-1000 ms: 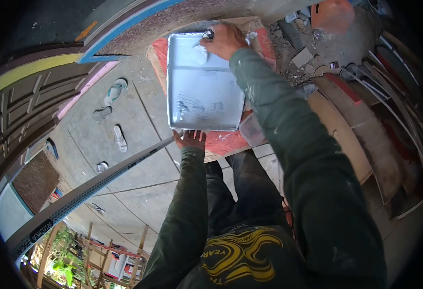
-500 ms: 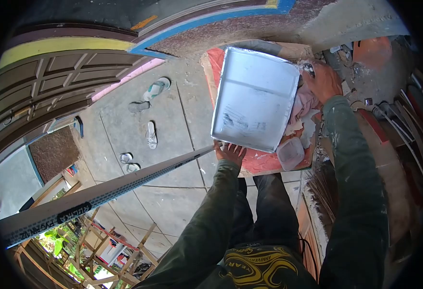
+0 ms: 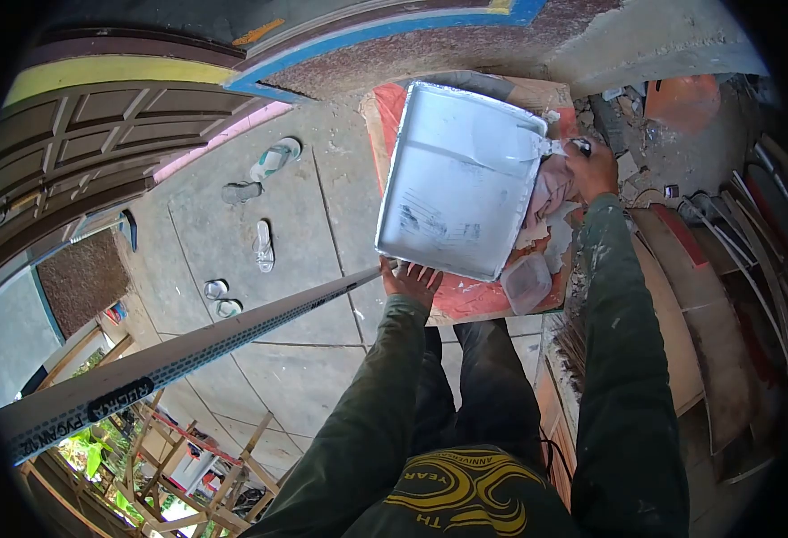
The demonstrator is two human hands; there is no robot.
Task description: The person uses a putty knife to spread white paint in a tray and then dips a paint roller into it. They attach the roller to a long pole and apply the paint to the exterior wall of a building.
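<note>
A shallow tray (image 3: 465,179) coated in white paint sits on a red-and-brown box (image 3: 465,300). At the tray's right edge, my right hand (image 3: 596,169) is closed round a small paint-coated tool (image 3: 551,145), whose white end reaches over the rim. My left hand (image 3: 410,282) is at the tray's near-left corner, fingers spread along the edge. A long printed pipe (image 3: 232,329) runs from the lower left to my left thumb; its far end is partly hidden. Crumpled pink cloth (image 3: 551,186) and a clear plastic tub (image 3: 526,282) lie beside the tray.
Sandals (image 3: 264,246) and slippers (image 3: 275,159) lie on the concrete floor at left. A panelled door (image 3: 98,143) stands beyond them. Curved boards (image 3: 712,332) and rubble are at right. Wooden frames (image 3: 205,466) stand at lower left.
The tool in my right hand now extends over the tray's right rim, with its white end showing. The whole view has shifted slightly, moving things a little to the left.
</note>
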